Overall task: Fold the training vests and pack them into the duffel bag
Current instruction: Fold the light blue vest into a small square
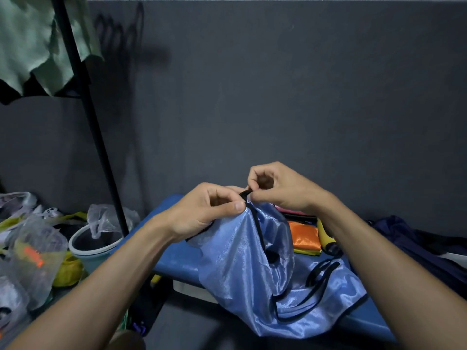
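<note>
Vest point(242, 261) trim pinched between fingers point(238, 205), hanging below

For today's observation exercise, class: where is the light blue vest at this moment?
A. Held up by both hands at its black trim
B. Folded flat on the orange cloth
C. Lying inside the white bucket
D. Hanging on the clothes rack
A: the left hand and right hand pinch the black trim at the top of the blue vest, which hangs down unfolded.

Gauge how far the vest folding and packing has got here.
Done: an orange vest lies folded on the blue table. In hand: both hands, left and right, pinch the blue vest's black trim, still unfolded. Left: folding it and packing; the dark bag sits right.
</note>
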Tool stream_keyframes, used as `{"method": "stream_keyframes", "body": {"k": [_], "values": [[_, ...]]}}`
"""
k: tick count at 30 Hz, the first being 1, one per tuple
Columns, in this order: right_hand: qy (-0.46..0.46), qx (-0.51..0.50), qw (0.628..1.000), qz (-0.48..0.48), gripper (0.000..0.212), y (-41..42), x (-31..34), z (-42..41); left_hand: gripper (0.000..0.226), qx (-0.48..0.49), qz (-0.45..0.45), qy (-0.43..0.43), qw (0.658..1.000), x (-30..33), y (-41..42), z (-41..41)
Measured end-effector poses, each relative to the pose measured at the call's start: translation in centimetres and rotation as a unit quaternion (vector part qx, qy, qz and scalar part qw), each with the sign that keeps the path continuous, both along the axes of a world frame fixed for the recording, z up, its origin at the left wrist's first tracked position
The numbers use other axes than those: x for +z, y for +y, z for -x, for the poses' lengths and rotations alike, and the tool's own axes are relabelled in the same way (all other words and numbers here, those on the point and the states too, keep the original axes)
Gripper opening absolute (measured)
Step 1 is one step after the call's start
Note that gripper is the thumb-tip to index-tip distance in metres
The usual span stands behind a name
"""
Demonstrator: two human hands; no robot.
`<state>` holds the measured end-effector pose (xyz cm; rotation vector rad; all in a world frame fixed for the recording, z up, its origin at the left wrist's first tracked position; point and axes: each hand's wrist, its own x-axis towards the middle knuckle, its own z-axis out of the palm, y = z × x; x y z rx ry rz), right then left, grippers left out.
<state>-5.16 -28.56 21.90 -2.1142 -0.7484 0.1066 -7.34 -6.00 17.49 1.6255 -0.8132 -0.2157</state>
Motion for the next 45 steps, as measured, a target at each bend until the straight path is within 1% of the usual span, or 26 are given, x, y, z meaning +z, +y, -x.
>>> {"method": "stream_keyframes", "body": {"k": [3,5,7,9,11,13,15,17,20,22,24,26,29,31,32,34,36,38,39,41,42,44,45], "values": [[-0.013,0.005,1.0,0.02,0.021,-0.5,1.2,-0.2,0.023,0.01,-0.037,-0.031,0.999,1.1,0.5,-0.1],[-0.05,-0.016,0.999,0.005,0.02,-1.6,2.1,-0.7,0.013,0.02,-0.067,-0.089,0.994,1.9,1.6,-0.3],[-0.106,-0.07,0.991,-0.029,0.022,-4.1,2.9,-2.2,0.011,0.035,-0.113,-0.168,0.979,2.8,3.7,-0.5],[-0.138,-0.147,0.977,-0.061,0.026,-7.7,2.9,-3.8,0.017,0.069,-0.184,-0.242,0.95,3.2,6.6,-1.0],[-0.149,-0.222,0.96,-0.084,0.028,-11.4,1.7,-4.9,0.024,0.099,-0.264,-0.282,0.917,3.5,9.3,-1.6],[-0.145,-0.271,0.946,-0.106,0.026,-13.8,0.2,-5.2,0.025,0.112,-0.344,-0.333,0.871,3.6,11.4,-2.2],[-0.141,-0.289,0.937,-0.138,0.018,-14.7,-0.8,-5.0,0.017,0.107,-0.403,-0.373,0.829,3.7,12.4,-2.7],[-0.137,-0.284,0.935,-0.165,0.013,-14.4,-0.8,-4.5,0.008,0.1,-0.447,-0.386,0.8,4.0,12.5,-2.8],[-0.133,-0.282,0.929,-0.2,0.013,-13.0,0.1,-3.9,0.011,0.144,-0.493,-0.403,0.757,4.2,12.3,-2.7],[-0.115,-0.279,0.922,-0.242,0.013,-12.3,0.9,-3.5,0.011,0.174,-0.478,-0.404,0.76,4.2,12.5,-2.6],[-0.095,-0.269,0.914,-0.289,0.021,-11.7,1.8,-3.0,0.025,0.207,-0.441,-0.387,0.783,4.1,12.7,-2.5],[-0.083,-0.251,0.909,-0.323,0.019,-11.3,2.8,-2.5,0.033,0.257,-0.376,-0.372,0.809,3.9,12.6,-2.4],[-0.071,-0.237,0.903,-0.351,0.011,-10.8,4.4,-1.8,0.023,0.354,-0.246,-0.32,0.844,3.7,12.0,-2.6],[-0.069,-0.236,0.9,-0.36,0.012,-10.9,5.5,-1.3,0.02,0.392,-0.17,-0.262,0.865,4.6,11.8,-2.8],[-0.067,-0.235,0.899,-0.363,0.012,-11.0,6.0,-1.1,0.019,0.391,-0.134,-0.231,0.881,5.4,11.7,-2.8],[-0.071,-0.237,0.896,-0.369,0.012,-11.2,7.1,-0.4,0.017,0.36,-0.061,-0.188,0.912,7.1,11.4,-2.6],[-0.08,-0.236,0.889,-0.384,0.015,-11.4,8.2,0.2,0.02,0.333,-0.005,-0.168,0.928,8.7,11.0,-2.2],[-0.087,-0.23,0.891,-0.381,0.03,-11.8,9.2,1.0,0.024,0.321,0.032,-0.156,0.933,10.0,10.6,-1.8],[-0.097,-0.239,0.892,-0.371,0.038,-12.0,9.6,1.3,0.027,0.326,0.04,-0.158,0.931,10.6,10.5,-1.8],[-0.123,-0.265,0.892,-0.346,0.045,-12.4,10.2,1.9,0.034,0.35,0.034,-0.173,0.92,11.4,10.7,-1.8],[-0.13,-0.271,0.894,-0.332,0.042,-12.5,10.4,2.1,0.037,0.361,0.021,-0.184,0.914,11.7,10.8,-1.8],[-0.153,-0.29,0.893,-0.309,0.019,-12.8,10.7,2.3,0.039,0.385,-0.022,-0.217,0.897,12.0,10.9,-1.9],[-0.168,-0.301,0.89,-0.299,0.012,-12.9,10.8,2.4,0.038,0.398,-0.043,-0.237,0.885,12.1,10.8,-1.8]]}}
